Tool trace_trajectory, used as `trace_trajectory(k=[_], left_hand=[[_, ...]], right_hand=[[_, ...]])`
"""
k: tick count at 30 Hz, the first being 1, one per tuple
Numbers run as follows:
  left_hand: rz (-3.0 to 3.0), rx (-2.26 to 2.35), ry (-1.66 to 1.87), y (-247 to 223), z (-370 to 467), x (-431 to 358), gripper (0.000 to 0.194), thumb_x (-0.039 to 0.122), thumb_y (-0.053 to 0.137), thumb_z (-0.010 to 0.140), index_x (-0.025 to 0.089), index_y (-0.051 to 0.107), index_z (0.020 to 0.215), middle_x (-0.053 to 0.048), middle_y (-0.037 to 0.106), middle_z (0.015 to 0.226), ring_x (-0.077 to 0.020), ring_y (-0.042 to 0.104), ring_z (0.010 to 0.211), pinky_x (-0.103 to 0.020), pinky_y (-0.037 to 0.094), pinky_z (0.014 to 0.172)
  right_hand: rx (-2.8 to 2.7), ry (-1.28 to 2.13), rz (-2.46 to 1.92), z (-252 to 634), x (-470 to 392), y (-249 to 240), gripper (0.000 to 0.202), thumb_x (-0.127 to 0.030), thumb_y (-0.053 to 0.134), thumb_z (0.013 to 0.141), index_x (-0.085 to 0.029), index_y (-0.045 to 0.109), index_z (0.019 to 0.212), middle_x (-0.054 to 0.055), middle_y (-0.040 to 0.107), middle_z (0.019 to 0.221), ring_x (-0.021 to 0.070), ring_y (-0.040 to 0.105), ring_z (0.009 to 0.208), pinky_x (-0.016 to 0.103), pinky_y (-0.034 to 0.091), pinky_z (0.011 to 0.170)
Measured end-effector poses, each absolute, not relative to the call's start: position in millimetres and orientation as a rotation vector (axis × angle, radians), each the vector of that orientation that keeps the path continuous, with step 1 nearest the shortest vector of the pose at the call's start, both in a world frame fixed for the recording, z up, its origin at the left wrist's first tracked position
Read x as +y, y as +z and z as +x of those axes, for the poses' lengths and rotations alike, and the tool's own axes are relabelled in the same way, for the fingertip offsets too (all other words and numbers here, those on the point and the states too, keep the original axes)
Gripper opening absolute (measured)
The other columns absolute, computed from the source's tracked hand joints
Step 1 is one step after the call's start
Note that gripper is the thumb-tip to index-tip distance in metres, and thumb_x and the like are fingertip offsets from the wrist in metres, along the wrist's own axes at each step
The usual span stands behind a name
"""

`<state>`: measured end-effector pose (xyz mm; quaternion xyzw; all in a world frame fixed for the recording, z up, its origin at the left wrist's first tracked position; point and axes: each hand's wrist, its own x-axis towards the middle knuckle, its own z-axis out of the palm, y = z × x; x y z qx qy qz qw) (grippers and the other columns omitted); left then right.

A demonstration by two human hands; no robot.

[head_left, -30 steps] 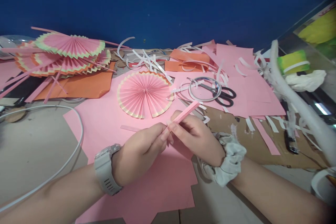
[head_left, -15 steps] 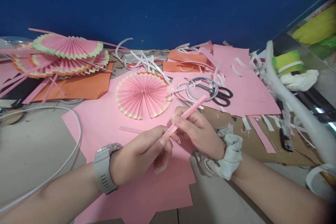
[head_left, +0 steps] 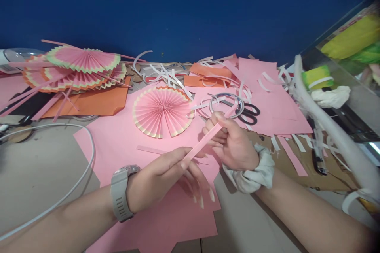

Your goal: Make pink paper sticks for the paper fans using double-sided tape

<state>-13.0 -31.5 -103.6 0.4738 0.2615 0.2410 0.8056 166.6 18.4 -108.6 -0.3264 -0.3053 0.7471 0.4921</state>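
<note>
Holding a pink paper strip between two hands above a worktable

Both bare hands grip the pink paper strip (head_left: 204,141), which runs diagonally, its lower end at the left hand (head_left: 166,170) and its upper end at the right hand (head_left: 233,144). The left thumb and index finger are clamped on the strip; the remaining left fingers extend, slightly parted, over a large pink sheet (head_left: 118,146). The right thumb presses the strip against the curled index finger, with the other right fingers folded in beneath. A grey watch (head_left: 120,195) encircles the left wrist, and a pale scrunchie (head_left: 259,172) the right.

Beyond the hands, a round pleated fan (head_left: 148,112) with a pale yellow border lies on the sheet, a narrow gap open on its near side. To its right, a ring-shaped roll (head_left: 210,104) overlaps black-handled scissors (head_left: 249,116); the upper end of the strip crosses the roll in this view. To its left, stacked fans (head_left: 86,59) with zigzag edges rest above orange paper (head_left: 97,104). White paper offcuts (head_left: 172,77) are scattered behind the fan. At right, a cutter knife (head_left: 319,158) lies on brown cardboard (head_left: 285,166).
</note>
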Motion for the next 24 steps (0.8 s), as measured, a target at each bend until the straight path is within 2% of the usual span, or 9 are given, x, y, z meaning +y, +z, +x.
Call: trace_trajectory(k=[4, 7, 11, 15, 17, 20, 24], left_hand=[[1.066, 0.537, 0.526, -102.3, -13.0, -34.3, 0.025, 0.023, 0.027, 0.096, 0.013, 0.042, 0.113, -0.01, 0.067, 0.078, -0.0175, 0.063, 0.071, -0.034, 0.049, 0.07], [1.035, 0.572, 0.498, -102.0, -12.8, -33.1, 0.028, 0.026, 0.028, 0.095, 0.012, 0.044, 0.114, -0.01, 0.067, 0.076, -0.0185, 0.064, 0.067, -0.034, 0.05, 0.067], [0.995, 0.561, 0.538, -106.7, -10.6, -30.0, 0.038, 0.038, 0.025, 0.095, 0.012, 0.052, 0.103, -0.01, 0.068, 0.072, -0.0176, 0.064, 0.061, -0.031, 0.051, 0.06], [1.024, 0.682, 0.455, -109.9, -7.4, -29.7, 0.032, 0.036, 0.033, 0.095, 0.014, 0.053, 0.081, -0.002, 0.064, 0.055, -0.0105, 0.06, 0.047, -0.02, 0.047, 0.051], [1.018, 0.694, 0.439, -109.9, -7.3, -30.1, 0.032, 0.034, 0.034, 0.095, 0.015, 0.052, 0.078, 0.0, 0.063, 0.053, -0.0091, 0.06, 0.046, -0.018, 0.047, 0.05], [0.988, 0.671, 0.438, -110.0, -8.9, -31.3, 0.029, 0.033, 0.035, 0.095, 0.015, 0.052, 0.08, 0.001, 0.063, 0.054, -0.0088, 0.06, 0.046, -0.018, 0.047, 0.05], [1.028, 0.651, 0.426, -111.0, -9.4, -34.2, 0.031, 0.033, 0.034, 0.096, 0.015, 0.053, 0.079, 0.0, 0.062, 0.055, -0.009, 0.061, 0.048, -0.019, 0.048, 0.052]], right_hand=[[-0.689, 1.84, -0.748, 171.7, 20.9, -107.1, 0.041, -0.03, 0.055, 0.08, -0.019, 0.025, 0.055, -0.008, 0.014, 0.049, 0.0076, 0.007, 0.044, 0.02, 0.015, 0.038], [-0.877, 1.998, -0.686, 167.1, 12.1, -110.3, 0.039, -0.037, 0.051, 0.085, -0.02, 0.031, 0.057, -0.009, 0.02, 0.048, 0.0064, 0.016, 0.04, 0.02, 0.018, 0.038], [-1.309, 1.928, -0.773, 157.7, -1.9, -112.7, 0.029, -0.034, 0.05, 0.087, -0.019, 0.042, 0.064, -0.007, 0.04, 0.05, 0.0068, 0.037, 0.045, 0.02, 0.032, 0.046], [-1.532, 1.82, -0.862, 156.7, -3.7, -111.7, 0.024, -0.03, 0.051, 0.087, -0.018, 0.049, 0.067, -0.005, 0.052, 0.05, 0.0087, 0.048, 0.05, 0.023, 0.038, 0.055], [-1.415, 1.775, -0.912, 157.1, -1.7, -112.4, 0.025, -0.03, 0.054, 0.085, -0.018, 0.048, 0.065, -0.006, 0.047, 0.049, 0.0078, 0.043, 0.047, 0.023, 0.035, 0.05], [-1.059, 1.587, -0.994, 156.5, 2.8, -113.9, 0.028, -0.03, 0.06, 0.08, -0.018, 0.045, 0.06, -0.008, 0.033, 0.049, 0.0058, 0.027, 0.043, 0.021, 0.026, 0.043], [-0.82, 1.343, -0.969, 156.8, 10.4, -112.8, 0.035, -0.033, 0.05, 0.086, -0.02, 0.032, 0.059, -0.008, 0.022, 0.051, 0.0076, 0.016, 0.044, 0.021, 0.021, 0.041]])
